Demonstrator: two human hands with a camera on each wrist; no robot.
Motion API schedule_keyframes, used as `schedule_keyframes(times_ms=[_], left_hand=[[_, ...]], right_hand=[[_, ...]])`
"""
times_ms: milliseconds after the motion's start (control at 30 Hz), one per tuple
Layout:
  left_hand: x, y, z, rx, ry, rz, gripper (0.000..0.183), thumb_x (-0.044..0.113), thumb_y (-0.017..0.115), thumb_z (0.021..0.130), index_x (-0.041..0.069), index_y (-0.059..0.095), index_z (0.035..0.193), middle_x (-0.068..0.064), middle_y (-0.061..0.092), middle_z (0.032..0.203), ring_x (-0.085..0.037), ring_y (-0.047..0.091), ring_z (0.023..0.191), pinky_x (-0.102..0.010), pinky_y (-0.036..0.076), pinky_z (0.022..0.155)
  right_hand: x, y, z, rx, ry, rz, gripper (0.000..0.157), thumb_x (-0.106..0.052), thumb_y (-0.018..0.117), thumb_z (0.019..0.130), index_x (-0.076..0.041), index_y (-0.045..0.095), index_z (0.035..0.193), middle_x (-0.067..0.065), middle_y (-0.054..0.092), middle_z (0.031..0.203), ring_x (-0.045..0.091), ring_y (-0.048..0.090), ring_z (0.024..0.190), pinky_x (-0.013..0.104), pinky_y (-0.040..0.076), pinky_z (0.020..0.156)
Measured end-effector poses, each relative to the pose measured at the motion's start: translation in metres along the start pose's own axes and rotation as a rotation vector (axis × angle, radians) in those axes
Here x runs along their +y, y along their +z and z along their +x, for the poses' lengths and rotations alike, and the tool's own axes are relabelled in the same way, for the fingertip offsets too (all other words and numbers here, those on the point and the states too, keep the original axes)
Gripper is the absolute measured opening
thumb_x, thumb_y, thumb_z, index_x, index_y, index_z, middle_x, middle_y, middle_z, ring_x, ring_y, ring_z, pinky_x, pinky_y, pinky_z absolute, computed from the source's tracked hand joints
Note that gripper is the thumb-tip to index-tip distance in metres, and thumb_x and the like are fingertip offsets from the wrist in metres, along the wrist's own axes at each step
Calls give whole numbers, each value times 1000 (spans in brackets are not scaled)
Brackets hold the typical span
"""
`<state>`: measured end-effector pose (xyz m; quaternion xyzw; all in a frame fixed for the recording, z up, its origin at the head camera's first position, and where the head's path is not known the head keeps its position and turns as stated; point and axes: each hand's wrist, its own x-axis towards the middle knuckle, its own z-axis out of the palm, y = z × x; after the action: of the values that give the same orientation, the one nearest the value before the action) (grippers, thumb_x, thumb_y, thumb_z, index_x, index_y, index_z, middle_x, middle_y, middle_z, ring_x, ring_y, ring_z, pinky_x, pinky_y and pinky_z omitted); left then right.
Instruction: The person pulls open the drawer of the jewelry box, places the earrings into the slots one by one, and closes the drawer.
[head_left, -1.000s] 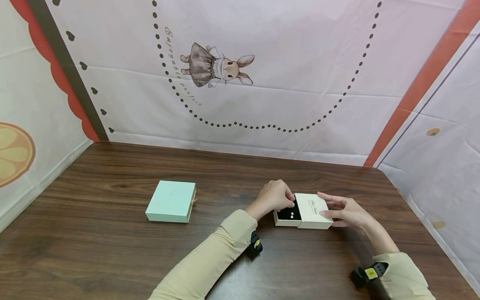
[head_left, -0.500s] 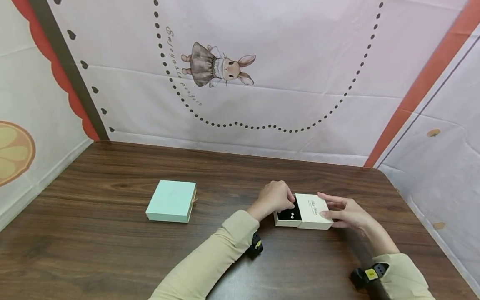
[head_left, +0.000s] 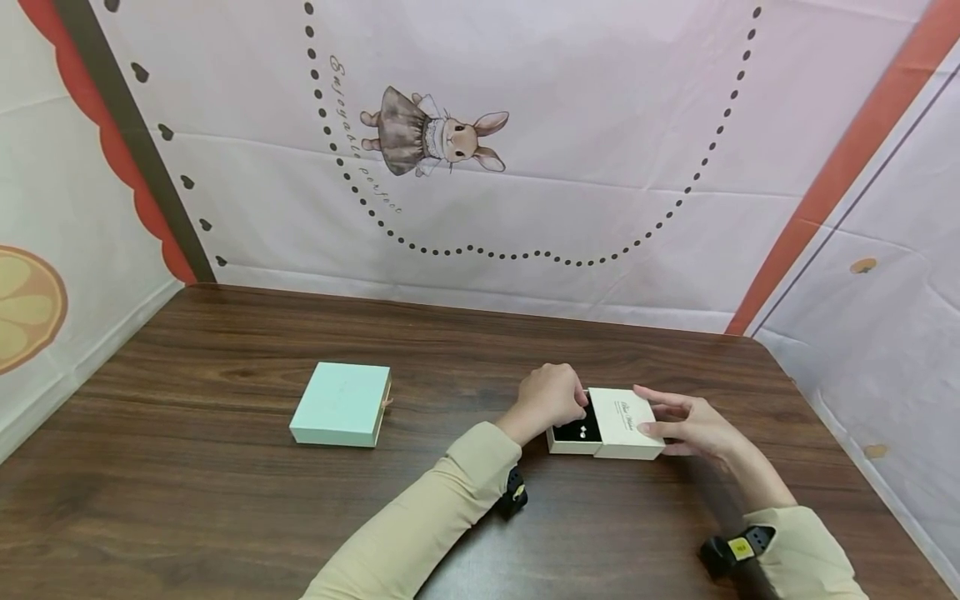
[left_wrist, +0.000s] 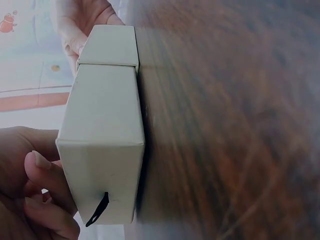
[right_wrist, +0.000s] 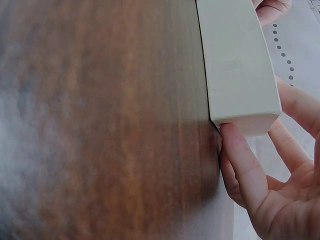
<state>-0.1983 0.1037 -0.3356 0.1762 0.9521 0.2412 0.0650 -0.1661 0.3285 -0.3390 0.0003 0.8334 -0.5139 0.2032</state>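
Note:
A cream sliding jewelry box (head_left: pixel 626 417) with printed lettering lies on the table at right, its drawer (head_left: pixel 573 447) partly pulled out to the left. A small pair of shiny earrings (head_left: pixel 583 432) sits on the drawer's black insert. My left hand (head_left: pixel 551 395) reaches over the drawer with bent fingers, fingertips at the insert. A tiny bright spot shows between them in the left wrist view; whether it is a held thing is unclear. My right hand (head_left: pixel 690 425) holds the box cover's right end, thumb on top. A black pull loop (left_wrist: pixel 99 209) hangs from the drawer's end.
A mint-green box (head_left: pixel 341 403) with a small ribbon at its right side stands on the left of the brown wooden table (head_left: pixel 225 500). Behind the table hangs a printed cloth (head_left: pixel 585 150) with a rabbit. Both wrists wear black cameras.
Both hands, the box and the earrings keep nearly the same places. The left sleeve and wrist have shifted slightly to the right.

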Motion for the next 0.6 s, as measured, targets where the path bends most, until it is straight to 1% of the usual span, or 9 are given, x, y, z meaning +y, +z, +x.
schedule_keyframes(times_ms=[100, 233, 367, 400, 500, 600], left_hand=[[-1, 0, -1, 9, 7, -3, 4, 23, 73, 74, 27, 73, 76, 14, 62, 60, -2, 51, 47, -22, 39, 49], [-3, -4, -4, 0, 17, -44, 7, 23, 72, 75, 26, 74, 81, 13, 64, 62, 0, 52, 44, -20, 39, 46], [-8, -10, -8, -21, 31, -121, 12, 24, 72, 76, 25, 74, 87, 11, 68, 75, -1, 54, 45, -19, 42, 46], [-9, -12, -9, -20, 39, -137, 13, 25, 73, 75, 24, 74, 88, 10, 69, 77, -1, 55, 46, -19, 42, 48], [-16, -16, -10, -15, 67, -175, 16, 26, 74, 74, 23, 74, 89, 10, 70, 83, 0, 58, 57, -17, 43, 57], [-24, -17, -11, -3, 87, -211, 17, 25, 76, 72, 21, 74, 89, 10, 70, 80, 0, 59, 67, -17, 43, 63]], right_hand=[[0, 0, 0, 2, 0, -3, 66, -23, 68, 82, -18, 36, 140, 29, 34, 133, 10, 57, 86, 33, 53, 72], [0, 1, 1, 1, -2, -1, 67, -23, 67, 82, -16, 35, 140, 29, 34, 133, 10, 57, 86, 32, 53, 72], [-1, 2, 1, -2, -2, -9, 69, -24, 68, 82, -14, 34, 140, 29, 35, 133, 11, 56, 88, 33, 53, 72], [-1, 2, 0, -3, -2, -13, 69, -24, 68, 82, -14, 34, 140, 30, 34, 133, 11, 56, 88, 33, 53, 72], [0, 2, 0, 3, 0, -21, 68, -25, 68, 81, -16, 35, 140, 29, 34, 133, 12, 56, 89, 34, 53, 73], [0, 1, 0, 9, -1, -26, 69, -25, 69, 80, -16, 36, 140, 29, 34, 133, 13, 56, 90, 35, 53, 74]])
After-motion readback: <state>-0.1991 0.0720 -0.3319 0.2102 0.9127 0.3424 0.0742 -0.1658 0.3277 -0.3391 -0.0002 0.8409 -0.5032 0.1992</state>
